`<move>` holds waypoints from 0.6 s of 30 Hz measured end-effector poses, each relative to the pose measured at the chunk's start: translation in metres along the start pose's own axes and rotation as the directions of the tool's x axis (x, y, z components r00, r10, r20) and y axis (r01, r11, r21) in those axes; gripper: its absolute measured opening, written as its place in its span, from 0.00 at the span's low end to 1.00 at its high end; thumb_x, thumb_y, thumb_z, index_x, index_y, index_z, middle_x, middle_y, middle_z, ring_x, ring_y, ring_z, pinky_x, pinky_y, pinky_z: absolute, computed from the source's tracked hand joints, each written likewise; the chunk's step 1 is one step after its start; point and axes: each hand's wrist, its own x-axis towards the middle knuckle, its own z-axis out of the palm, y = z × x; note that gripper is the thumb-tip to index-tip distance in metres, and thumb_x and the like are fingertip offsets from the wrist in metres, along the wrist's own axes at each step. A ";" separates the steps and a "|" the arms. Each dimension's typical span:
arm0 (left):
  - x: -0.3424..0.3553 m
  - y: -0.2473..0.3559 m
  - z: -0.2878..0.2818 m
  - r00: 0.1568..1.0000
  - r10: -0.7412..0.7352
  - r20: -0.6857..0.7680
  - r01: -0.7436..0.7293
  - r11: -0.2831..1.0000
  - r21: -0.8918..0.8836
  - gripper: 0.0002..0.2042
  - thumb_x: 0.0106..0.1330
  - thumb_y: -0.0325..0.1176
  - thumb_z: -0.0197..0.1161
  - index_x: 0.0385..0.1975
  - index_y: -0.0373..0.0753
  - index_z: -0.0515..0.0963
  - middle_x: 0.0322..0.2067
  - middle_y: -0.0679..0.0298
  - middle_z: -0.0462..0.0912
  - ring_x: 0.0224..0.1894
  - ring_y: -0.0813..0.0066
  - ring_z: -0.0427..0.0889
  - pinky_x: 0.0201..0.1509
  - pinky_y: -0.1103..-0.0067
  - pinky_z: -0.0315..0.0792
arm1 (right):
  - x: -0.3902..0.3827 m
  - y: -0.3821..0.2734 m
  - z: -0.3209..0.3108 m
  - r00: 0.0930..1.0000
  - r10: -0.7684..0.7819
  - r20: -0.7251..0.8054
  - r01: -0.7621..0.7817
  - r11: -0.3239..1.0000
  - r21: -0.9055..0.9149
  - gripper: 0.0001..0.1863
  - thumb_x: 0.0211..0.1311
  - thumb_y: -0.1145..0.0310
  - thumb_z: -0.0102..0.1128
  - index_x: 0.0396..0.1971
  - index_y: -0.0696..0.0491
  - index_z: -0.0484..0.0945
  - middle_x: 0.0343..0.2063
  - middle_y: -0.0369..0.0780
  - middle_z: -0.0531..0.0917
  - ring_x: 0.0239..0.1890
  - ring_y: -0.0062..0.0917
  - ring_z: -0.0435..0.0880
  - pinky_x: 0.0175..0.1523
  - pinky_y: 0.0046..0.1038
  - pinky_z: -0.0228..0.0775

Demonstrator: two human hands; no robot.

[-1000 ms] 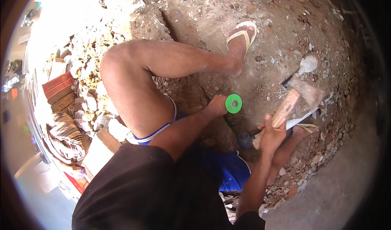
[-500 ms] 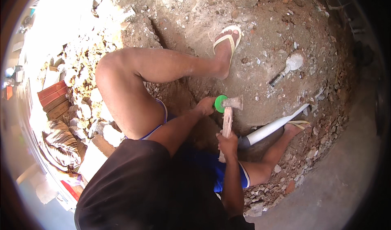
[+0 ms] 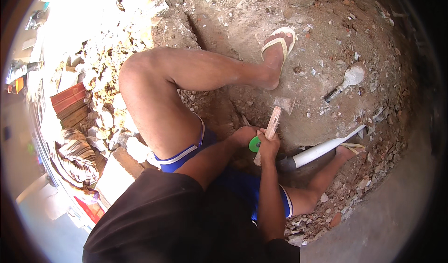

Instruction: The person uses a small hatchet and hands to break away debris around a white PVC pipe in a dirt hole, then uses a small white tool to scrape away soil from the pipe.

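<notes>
My right hand (image 3: 269, 148) is closed round the wooden handle of a hammer (image 3: 274, 122), whose worn metal head points up and away from me. Beside it my left hand (image 3: 244, 136) is wrapped round a chisel, mostly hidden in the fist. The chisel's round green hand guard (image 3: 254, 144) shows between the two hands, and the right hand overlaps its edge. Both hands are over a dug-out hollow between my legs. To the right of the hammer handle lies a white pipe (image 3: 317, 153) with a dark grey end.
A trowel (image 3: 345, 82) caked with pale mortar lies on the dirt at the right. My sandalled foot (image 3: 277, 53) stands ahead. Rubble, red bricks (image 3: 69, 98) and a striped cloth (image 3: 77, 156) are heaped at the left. Loose stones line the right edge.
The hammer head has come away from the green guard, up and to the right. My right hand has moved up beside my left hand, and the guard has shifted lower. The view has shifted slightly.
</notes>
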 end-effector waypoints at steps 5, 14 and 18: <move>0.014 0.026 0.007 0.923 0.317 -0.218 -0.286 0.944 0.163 0.12 0.58 0.35 0.61 0.41 0.44 0.78 0.41 0.63 0.81 0.52 0.59 0.77 0.50 0.69 0.77 | -0.016 -0.022 -0.023 0.996 -0.079 -0.035 0.081 0.994 0.072 0.13 0.55 0.79 0.70 0.39 0.59 0.78 0.37 0.37 0.82 0.37 0.20 0.80 0.43 0.22 0.73; 0.028 0.095 -0.020 0.925 0.289 -0.246 -0.243 0.949 0.199 0.10 0.58 0.36 0.60 0.39 0.45 0.77 0.38 0.65 0.78 0.48 0.63 0.77 0.44 0.69 0.80 | -0.026 -0.090 -0.054 0.985 -0.172 0.016 0.170 0.983 0.074 0.10 0.56 0.81 0.68 0.35 0.57 0.77 0.31 0.33 0.80 0.32 0.15 0.76 0.39 0.20 0.70; 0.006 0.096 -0.008 0.992 0.067 -0.105 -0.038 0.967 0.254 0.12 0.58 0.36 0.61 0.42 0.46 0.79 0.42 0.63 0.80 0.51 0.61 0.78 0.45 0.66 0.81 | -0.027 -0.060 -0.054 0.994 -0.100 0.037 0.098 0.993 0.068 0.09 0.56 0.79 0.68 0.35 0.56 0.77 0.31 0.33 0.80 0.32 0.15 0.76 0.38 0.20 0.70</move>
